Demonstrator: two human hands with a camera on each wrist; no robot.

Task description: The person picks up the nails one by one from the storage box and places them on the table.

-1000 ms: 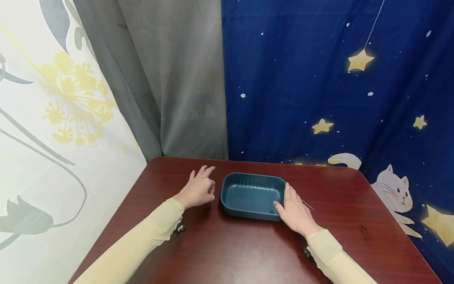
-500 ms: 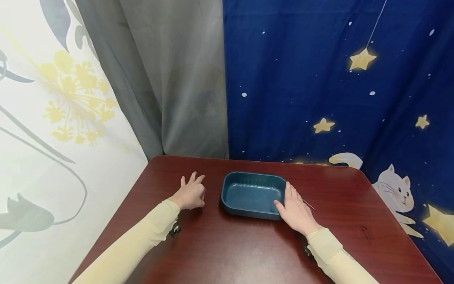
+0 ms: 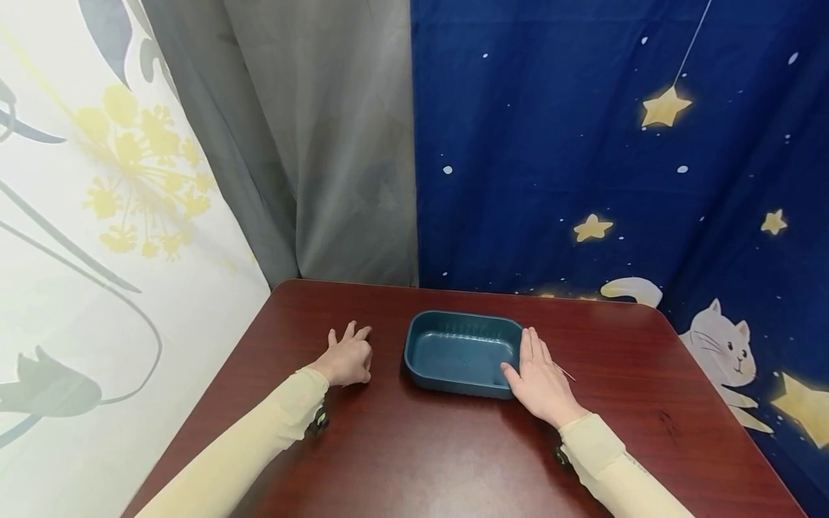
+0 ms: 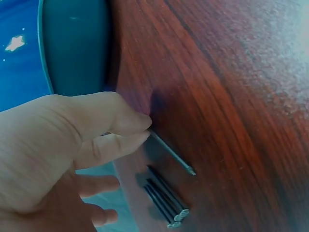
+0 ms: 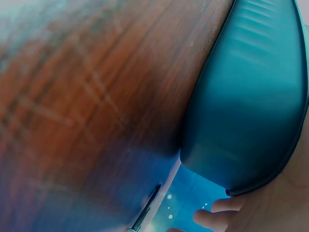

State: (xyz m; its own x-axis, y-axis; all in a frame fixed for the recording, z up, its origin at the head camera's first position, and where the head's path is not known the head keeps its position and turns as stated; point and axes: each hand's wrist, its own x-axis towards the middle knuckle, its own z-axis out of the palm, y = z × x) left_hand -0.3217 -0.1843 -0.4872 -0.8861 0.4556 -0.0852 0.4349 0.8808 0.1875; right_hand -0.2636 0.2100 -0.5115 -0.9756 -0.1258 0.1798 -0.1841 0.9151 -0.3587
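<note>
In the left wrist view, a thin metal nail [image 4: 173, 152] is pinched between thumb and index finger of my left hand [image 3: 346, 360], its head pointing away from the fingers. Right below it several dark nails [image 4: 166, 198] lie bunched on the table. A dark teal rectangular plastic container [image 3: 463, 360] sits to the right of that hand. On the container's right end rests my right hand [image 3: 542, 381], fingers straight along the outside and thumb over the rim. Past it, the right wrist view shows a single nail [image 5: 145, 211] on the table.
The reddish-brown wooden table [image 3: 447, 453] has rounded back corners. Behind it hang a grey curtain [image 3: 356, 158] and a blue star-patterned curtain [image 3: 518, 144]. A white floral curtain [image 3: 162, 302] borders the left side.
My left hand has moved left, away from the container, and down toward the table. My right hand has stayed at the container's right end. The head view has shifted slightly.
</note>
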